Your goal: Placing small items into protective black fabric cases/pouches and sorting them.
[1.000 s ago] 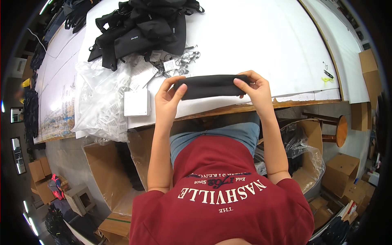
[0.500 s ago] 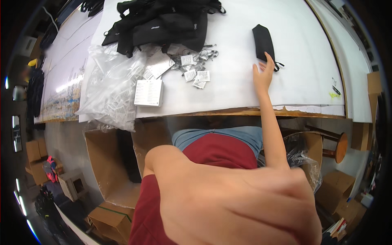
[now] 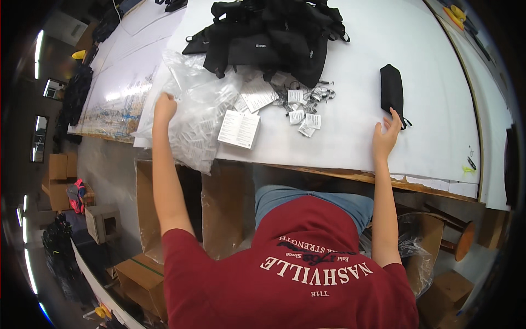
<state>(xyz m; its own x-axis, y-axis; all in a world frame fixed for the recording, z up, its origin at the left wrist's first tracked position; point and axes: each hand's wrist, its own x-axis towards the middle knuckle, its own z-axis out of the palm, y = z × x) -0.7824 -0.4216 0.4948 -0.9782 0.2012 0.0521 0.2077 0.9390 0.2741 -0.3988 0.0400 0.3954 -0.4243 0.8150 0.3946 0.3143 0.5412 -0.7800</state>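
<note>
My left hand (image 3: pixel 165 107) is closed at the left side of a clear plastic bag (image 3: pixel 200 118), its curled fingers apparently gripping the film. Many small white labels show through the bag. On the right, my right hand (image 3: pixel 386 138) has its fingers apart, and a fingertip reaches the lower end of a slim black pouch (image 3: pixel 392 90). The pouch lies lengthwise on the white table (image 3: pixel 350 137), with a short cord loop at its near end. Between my hands are a small white printed box (image 3: pixel 239 130) and several white tags (image 3: pixel 310 121) on dark strings.
A heap of black fabric bags (image 3: pixel 274 44) covers the table's far middle. Small snips (image 3: pixel 471 163) lie near the right edge. Open cardboard boxes (image 3: pixel 222 214) stand below the front edge, with a wooden stool (image 3: pixel 464 241) to the right.
My left arm, blurred across the foreground before, has swung out to the plastic bag. My right hand stays by the pouch. The whole view has shifted, so the table contents appear farther right.
</note>
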